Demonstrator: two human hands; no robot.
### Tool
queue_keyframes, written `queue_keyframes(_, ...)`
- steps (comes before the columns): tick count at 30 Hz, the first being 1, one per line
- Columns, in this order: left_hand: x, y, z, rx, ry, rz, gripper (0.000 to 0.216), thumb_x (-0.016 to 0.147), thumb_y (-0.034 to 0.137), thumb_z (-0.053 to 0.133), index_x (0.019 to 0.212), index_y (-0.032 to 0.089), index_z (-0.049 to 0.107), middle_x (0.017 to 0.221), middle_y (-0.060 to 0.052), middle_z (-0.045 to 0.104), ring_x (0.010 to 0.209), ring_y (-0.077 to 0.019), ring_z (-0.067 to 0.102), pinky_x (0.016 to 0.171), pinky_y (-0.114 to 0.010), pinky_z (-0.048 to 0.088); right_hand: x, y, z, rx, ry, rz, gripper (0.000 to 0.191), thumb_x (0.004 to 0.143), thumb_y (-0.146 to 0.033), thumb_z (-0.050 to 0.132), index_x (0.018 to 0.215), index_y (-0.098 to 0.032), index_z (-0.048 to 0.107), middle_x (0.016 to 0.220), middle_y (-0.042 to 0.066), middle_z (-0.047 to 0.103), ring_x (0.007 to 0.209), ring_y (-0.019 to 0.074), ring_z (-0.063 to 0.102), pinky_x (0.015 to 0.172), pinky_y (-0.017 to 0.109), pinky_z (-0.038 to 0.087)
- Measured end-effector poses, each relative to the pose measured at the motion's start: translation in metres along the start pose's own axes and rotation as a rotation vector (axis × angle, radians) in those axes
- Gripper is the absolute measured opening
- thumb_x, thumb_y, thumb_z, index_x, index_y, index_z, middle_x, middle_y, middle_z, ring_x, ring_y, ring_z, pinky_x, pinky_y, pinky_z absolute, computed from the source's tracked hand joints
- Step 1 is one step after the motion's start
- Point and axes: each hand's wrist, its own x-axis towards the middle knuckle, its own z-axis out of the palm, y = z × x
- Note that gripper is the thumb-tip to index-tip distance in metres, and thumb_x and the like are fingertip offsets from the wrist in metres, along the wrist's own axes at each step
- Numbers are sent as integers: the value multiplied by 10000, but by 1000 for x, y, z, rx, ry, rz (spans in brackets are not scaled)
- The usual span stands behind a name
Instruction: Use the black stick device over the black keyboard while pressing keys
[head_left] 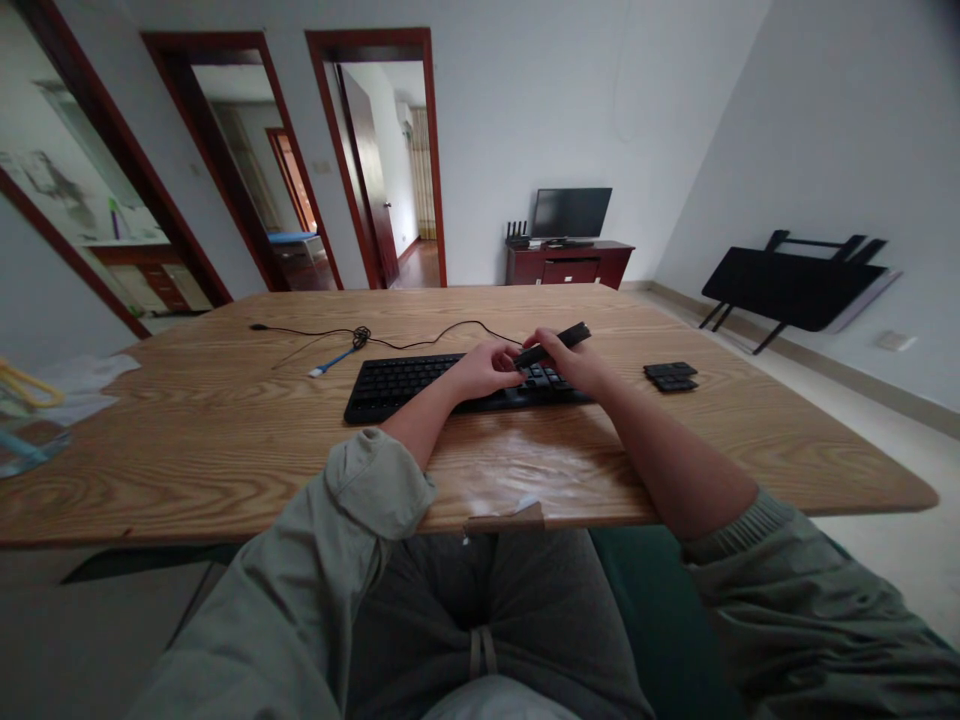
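A black keyboard (pixel 405 380) lies on the wooden table in front of me. Above its right half, my right hand (pixel 566 360) is closed around a thick black stick-shaped tool (pixel 570 337), tilted with its upper end to the right; its exact kind is unclear. At the tool's lower end is my left hand (pixel 487 370), its fingers curled together low over the keys. What those fingers pinch, if anything, is hidden. Both hands cover some of the keys.
Right of the keyboard lie small black key-like pieces (pixel 670 376). Behind it runs a thin black cable (pixel 450 328), near a blue cable end (pixel 331 364). At the far left are a clear container (pixel 34 445) and white tissue-like sheets (pixel 90 380). Brown tape (pixel 506 520) marks the table's front edge.
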Motion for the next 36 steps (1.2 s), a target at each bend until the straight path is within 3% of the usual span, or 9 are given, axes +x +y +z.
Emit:
queue_keyframes(4,-4,2,-2,113,17,-21,328,725,310,705,993,125,665,684,19,590,632,-113,526,601,-247,416,-2,-2,2,-39,-15,-44,365,875,-529,536,783,-212,692,728,5,628,663,151,528,616,264,415)
queue_keyframes(8,-7,5,-4,213,22,-33,320,728,308,695,990,126,674,741,-5,631,665,-124,551,636,-257,444,-5,-7,2,-120,-17,-59,305,879,-449,542,754,-199,665,642,-15,567,614,133,489,567,256,367)
queue_keyframes(14,-12,7,-10,288,43,-9,320,749,314,696,1014,135,679,897,-48,698,719,-129,586,694,-264,483,-9,-12,1,-86,-13,17,372,842,-505,604,636,-196,579,529,-27,489,503,106,417,473,250,304)
queue_keyframes(19,-17,10,-15,343,37,-11,304,755,359,717,968,144,698,900,-54,706,744,-144,600,720,-273,489,-13,-21,-4,-54,-10,123,331,793,-529,663,739,-204,631,506,-30,483,428,99,400,394,244,279)
queue_keyframes(26,-20,11,-17,489,-3,29,225,806,328,652,934,163,735,890,-40,723,793,-161,621,735,-261,471,-15,-33,-12,-142,-15,197,329,735,-459,731,886,-168,704,583,13,572,456,118,442,416,274,364)
queue_keyframes(32,-18,9,-15,572,-55,38,205,819,252,597,925,170,752,897,-36,737,816,-165,640,753,-252,469,-12,-24,-12,-253,-41,94,266,743,-425,710,855,-184,698,699,39,629,594,163,529,517,297,433)
queue_keyframes(36,-17,7,-15,565,-63,16,219,819,262,594,940,174,754,918,-37,742,823,-165,644,774,-253,480,-11,-19,-13,-260,-32,87,254,753,-425,692,837,-185,688,683,32,624,585,163,525,537,309,438)
